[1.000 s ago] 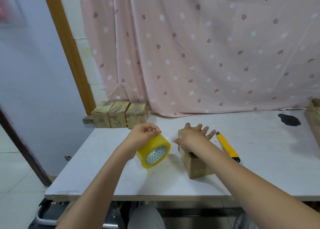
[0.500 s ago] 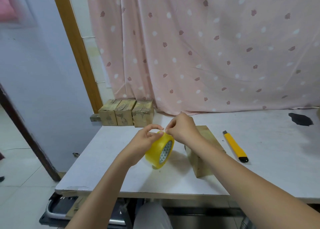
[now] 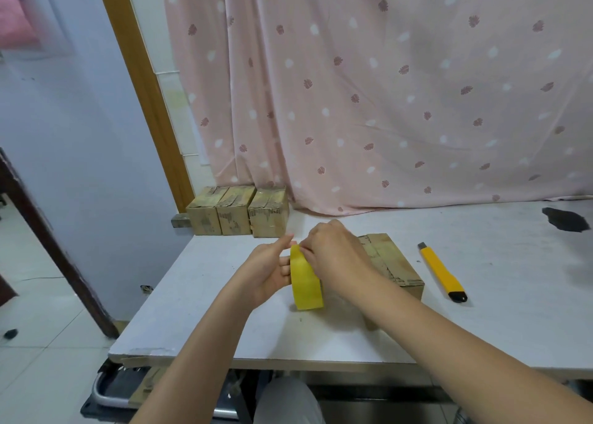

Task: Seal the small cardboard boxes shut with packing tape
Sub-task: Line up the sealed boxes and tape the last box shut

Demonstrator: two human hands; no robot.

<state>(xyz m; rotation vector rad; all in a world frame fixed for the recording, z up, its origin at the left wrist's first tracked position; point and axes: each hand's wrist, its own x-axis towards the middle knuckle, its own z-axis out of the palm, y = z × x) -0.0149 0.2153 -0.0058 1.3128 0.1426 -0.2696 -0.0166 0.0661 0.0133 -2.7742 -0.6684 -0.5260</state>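
Since 0.5 s ago, the tape roll (image 3: pixel 306 279) turns edge-on; left hand (image 3: pixel 269 272) grips it, right hand (image 3: pixel 333 256) fingers pinch its top beside the box (image 3: pixel 390 264). Peel the end squarely.

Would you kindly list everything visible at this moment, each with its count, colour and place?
tape roll: one, yellow, on edge near the table's front, between both hands
cardboard box: one, brown, right of the roll
boxes in a row: three, brown, back left corner of the table
utility knife: one, yellow and black, right of the box
table: one, white
dark patch: one, black, far right of the table
curtain: one, pink, spotted, behind the table
left hand: holds the roll
right hand: pinches at the roll's top
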